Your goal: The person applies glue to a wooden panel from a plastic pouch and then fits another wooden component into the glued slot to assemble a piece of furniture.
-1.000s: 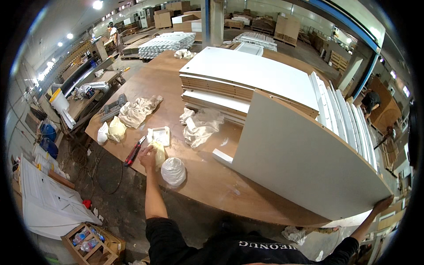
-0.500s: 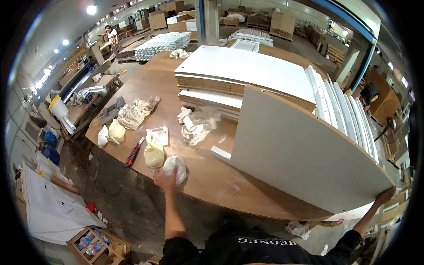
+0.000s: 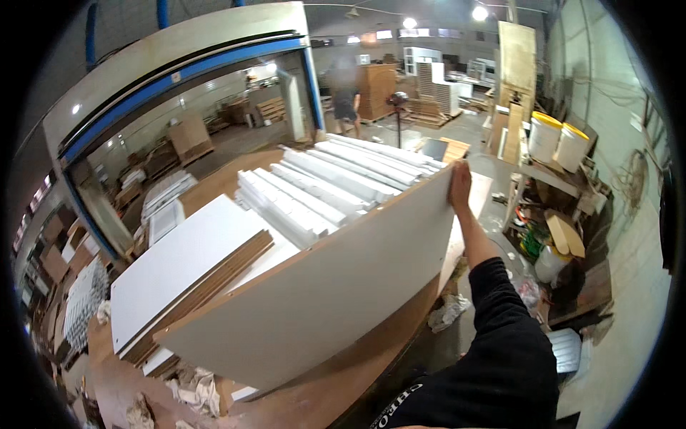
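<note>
One brown wooden table (image 3: 361, 363) bore one smooth, flat white panel (image 3: 343, 286), tilted on its long edge, and one stack of brown-edged boards (image 3: 189, 268) behind it. Two round buckets (image 3: 559, 141) stood beyond. One right hand (image 3: 461, 184), arm outstretched, held the panel's right end, fingers together.

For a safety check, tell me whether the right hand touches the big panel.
Touching: the head view shows the right hand against the right end of the big panel, with no gap between them.
</note>
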The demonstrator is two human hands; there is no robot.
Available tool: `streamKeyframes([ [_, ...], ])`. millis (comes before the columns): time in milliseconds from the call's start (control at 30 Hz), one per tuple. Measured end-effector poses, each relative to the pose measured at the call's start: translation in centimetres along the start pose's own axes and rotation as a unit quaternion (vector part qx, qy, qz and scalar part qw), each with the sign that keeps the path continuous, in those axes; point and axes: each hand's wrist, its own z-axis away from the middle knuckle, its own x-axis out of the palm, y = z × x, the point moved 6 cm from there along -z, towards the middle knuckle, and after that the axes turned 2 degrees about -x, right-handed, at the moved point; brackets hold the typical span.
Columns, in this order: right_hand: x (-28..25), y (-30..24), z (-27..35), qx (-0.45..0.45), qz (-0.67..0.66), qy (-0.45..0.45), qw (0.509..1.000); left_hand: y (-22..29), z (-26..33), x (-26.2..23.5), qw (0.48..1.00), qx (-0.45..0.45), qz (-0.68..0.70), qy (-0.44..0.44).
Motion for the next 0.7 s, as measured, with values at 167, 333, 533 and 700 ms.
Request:
streamKeyframes([
  [167, -2.3, 0.4, -0.3, 0.038, -0.02, 0.018, 0.999, 8.3, 1.2, 3.1, 0.993, 0.012, 0.101, -0.063],
  [333, -2.5, 1.4, -1.1, 0.04, 0.008, 0.023, 0.999, 15.4, 2.7, 4.3, 0.965, -0.015, 0.23, -0.125],
  [533, -2.6, 2.0, -1.3, 0.061, 0.0, 0.014, 0.998, 24.4, 5.9, 6.1, 0.894, -0.053, 0.4, -0.197],
  [700, -2.4, -1.6, -0.9, 0.009, -0.076, -0.002, 0.997, 32.4, 11.1, 7.2, 0.77, -0.101, 0.57, -0.269],
])
